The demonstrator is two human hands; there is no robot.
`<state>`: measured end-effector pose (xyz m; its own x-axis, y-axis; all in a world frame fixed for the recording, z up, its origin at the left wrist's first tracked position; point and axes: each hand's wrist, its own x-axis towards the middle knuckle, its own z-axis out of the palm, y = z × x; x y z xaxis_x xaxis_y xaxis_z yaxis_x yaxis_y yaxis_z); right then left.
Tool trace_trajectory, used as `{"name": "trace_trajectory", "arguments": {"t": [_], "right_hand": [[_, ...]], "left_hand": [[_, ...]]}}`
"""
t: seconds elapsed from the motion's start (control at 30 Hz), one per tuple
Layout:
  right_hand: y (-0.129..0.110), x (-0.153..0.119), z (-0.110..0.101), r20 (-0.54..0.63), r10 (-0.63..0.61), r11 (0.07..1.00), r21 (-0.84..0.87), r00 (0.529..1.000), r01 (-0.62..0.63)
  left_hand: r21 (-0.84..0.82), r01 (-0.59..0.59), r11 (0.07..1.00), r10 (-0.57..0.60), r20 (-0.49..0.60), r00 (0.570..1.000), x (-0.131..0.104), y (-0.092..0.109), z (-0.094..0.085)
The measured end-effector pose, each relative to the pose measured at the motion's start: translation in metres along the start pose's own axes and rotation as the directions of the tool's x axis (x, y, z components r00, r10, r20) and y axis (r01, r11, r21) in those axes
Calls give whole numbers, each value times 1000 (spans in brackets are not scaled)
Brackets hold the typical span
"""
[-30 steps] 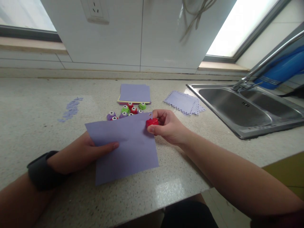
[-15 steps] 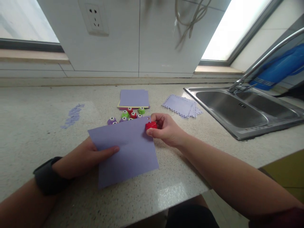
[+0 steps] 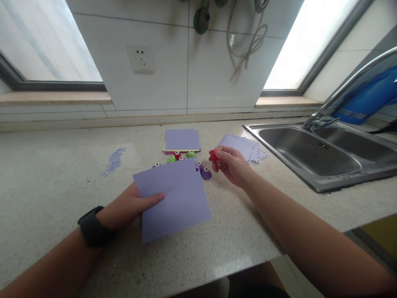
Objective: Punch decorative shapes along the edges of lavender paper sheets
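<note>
My left hand [image 3: 139,203] grips a sheet of purple paper [image 3: 178,203] by its left side, thumb on top and the fingers hidden beneath. Small punched shapes, one of them a heart, show near the sheet's upper right corner. Just right of that corner, apart from the paper, my right hand [image 3: 231,163] pinches a small red craft punch [image 3: 214,155]. Behind the sheet's top edge several more craft punches in red, green and purple stand on the counter, partly hidden by it; a purple punch [image 3: 206,173] shows beside the corner.
A stack of coloured paper [image 3: 182,140] lies at the back. Sheets with punched edges [image 3: 238,145] lie right of it, near the steel sink [image 3: 313,188] with its faucet [image 3: 356,74]. Small purple paper scraps [image 3: 114,161] are scattered at the left.
My right hand has drawn the red punch off the paper's edge to the right. A heart-shaped hole now shows there. The view has tilted up and shifted slightly left.
</note>
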<state>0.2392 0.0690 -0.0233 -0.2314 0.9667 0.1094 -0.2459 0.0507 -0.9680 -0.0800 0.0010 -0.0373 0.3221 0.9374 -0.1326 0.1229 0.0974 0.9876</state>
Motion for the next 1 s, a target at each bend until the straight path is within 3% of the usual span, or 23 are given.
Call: {"name": "trace_trajectory", "arguments": {"t": [0.27,0.53,0.8,1.0], "right_hand": [[3,7,-10,-32,-104,952,-292,994,90],[8,13,-21,-60,-96,716,-698,994,27],[9,16,-27,-75,-52,517,-855,996,-37],[7,13,-26,-77,-42,482,-875,996,-48]], "left_hand": [[-121,-10,993,10,-3,1000,1,-8,1],[-226,-15,974,-3,-80,997,1,-2,9],[-289,-50,956,18,-111,994,4,0,9],[-323,-97,941,47,-161,986,7,0,7]]}}
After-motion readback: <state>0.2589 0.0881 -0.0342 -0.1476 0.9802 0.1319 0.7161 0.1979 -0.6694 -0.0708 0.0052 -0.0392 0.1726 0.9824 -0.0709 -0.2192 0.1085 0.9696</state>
